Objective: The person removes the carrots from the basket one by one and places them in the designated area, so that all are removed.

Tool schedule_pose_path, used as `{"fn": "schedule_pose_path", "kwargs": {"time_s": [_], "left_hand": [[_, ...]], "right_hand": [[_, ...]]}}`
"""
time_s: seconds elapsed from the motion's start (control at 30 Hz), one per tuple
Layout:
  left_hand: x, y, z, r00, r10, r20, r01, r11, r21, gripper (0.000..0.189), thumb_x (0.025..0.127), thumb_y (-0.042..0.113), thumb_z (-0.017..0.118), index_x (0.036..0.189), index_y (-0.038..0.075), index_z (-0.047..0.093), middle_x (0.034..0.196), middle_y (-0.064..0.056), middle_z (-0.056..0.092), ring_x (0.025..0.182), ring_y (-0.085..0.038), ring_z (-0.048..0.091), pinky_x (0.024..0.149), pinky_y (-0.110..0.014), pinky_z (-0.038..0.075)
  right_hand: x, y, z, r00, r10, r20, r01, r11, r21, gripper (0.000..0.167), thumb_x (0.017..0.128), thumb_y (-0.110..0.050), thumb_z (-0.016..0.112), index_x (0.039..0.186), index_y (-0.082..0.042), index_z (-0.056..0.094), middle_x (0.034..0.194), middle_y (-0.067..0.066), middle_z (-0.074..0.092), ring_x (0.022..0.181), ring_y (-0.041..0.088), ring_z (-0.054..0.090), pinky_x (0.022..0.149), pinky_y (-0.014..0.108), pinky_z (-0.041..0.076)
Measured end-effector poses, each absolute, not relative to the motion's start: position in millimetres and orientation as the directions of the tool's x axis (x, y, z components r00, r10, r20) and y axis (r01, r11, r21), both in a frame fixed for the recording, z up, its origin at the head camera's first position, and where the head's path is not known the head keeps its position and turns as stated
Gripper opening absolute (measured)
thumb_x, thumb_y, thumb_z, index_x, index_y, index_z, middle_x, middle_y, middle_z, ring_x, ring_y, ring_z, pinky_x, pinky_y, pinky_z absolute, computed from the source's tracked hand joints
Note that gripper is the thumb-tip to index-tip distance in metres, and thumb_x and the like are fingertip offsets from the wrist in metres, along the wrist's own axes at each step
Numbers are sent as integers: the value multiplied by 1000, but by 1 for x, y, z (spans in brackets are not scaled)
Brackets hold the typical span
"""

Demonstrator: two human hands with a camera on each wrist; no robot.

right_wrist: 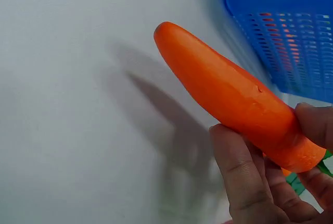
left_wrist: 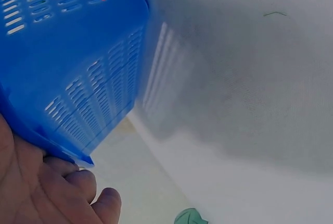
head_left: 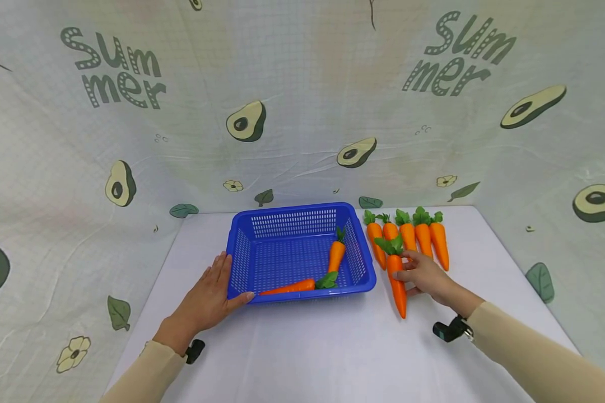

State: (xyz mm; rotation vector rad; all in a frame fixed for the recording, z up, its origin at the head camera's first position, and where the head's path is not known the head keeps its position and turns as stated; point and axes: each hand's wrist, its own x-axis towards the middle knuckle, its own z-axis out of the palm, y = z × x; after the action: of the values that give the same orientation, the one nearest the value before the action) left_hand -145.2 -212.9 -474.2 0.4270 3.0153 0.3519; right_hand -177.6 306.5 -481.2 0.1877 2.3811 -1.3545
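Observation:
My right hand [head_left: 426, 277] pinches a carrot [head_left: 397, 285] with a green leafy top between thumb and fingers. In the right wrist view the same carrot [right_wrist: 229, 91] is held above the white surface, its shadow apart from it. My left hand [head_left: 206, 296] rests on the near left corner of a blue plastic basket [head_left: 302, 208], fingers straight along its side and thumb on the front rim. Two carrots lie inside: one carrot [head_left: 292, 287] along the front wall, another carrot [head_left: 336, 256] near the right wall.
Right of the basket, several carrots [head_left: 423, 240] lie in a row, leaves toward the back. The white table [head_left: 322, 352] ends at a hanging cloth [head_left: 302, 73] printed with avocados and lettering. A band with a small black device [head_left: 448, 330] sits at each wrist.

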Motion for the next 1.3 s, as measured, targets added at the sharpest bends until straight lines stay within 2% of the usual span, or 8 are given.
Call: {"fn": "schedule_pose_path", "kwargs": {"time_s": [0.33,0.7,1.03,1.3], "left_hand": [[-146,-213,-475,-962,267,-56,243,931,272,121,94,81,51,167,-3,5,176,-26,7,161,-48,17,128,-61,22],[-145,-214,-476,-963,259,-69,229,928,294,122,93,82,51,168,-1,3,176,-24,4,160,-49,17,124,-65,28],[-146,-214,-476,-964,256,-80,219,924,313,123,92,83,50,168,1,0,177,-23,2,160,-49,17,123,-66,29],[-147,-214,-477,-964,250,-86,212,925,316,123,92,84,49,169,2,-1,177,-23,1,160,-49,17,123,-65,29]], "right_hand": [[-174,301,-496,-903,-55,-425,335,530,-780,78,99,-19,75,159,5,31,134,32,55,94,26,72,77,44,67],[-174,300,-501,-912,-42,-408,319,551,-771,73,99,-19,75,157,1,37,136,32,56,95,26,73,77,43,67],[-174,299,-502,-917,-14,-399,314,593,-741,70,98,-20,77,155,1,41,123,26,60,87,23,70,72,39,67],[-175,298,-501,-923,8,-384,307,618,-724,71,97,-23,78,153,1,43,121,24,59,87,24,68,73,36,66]]}}
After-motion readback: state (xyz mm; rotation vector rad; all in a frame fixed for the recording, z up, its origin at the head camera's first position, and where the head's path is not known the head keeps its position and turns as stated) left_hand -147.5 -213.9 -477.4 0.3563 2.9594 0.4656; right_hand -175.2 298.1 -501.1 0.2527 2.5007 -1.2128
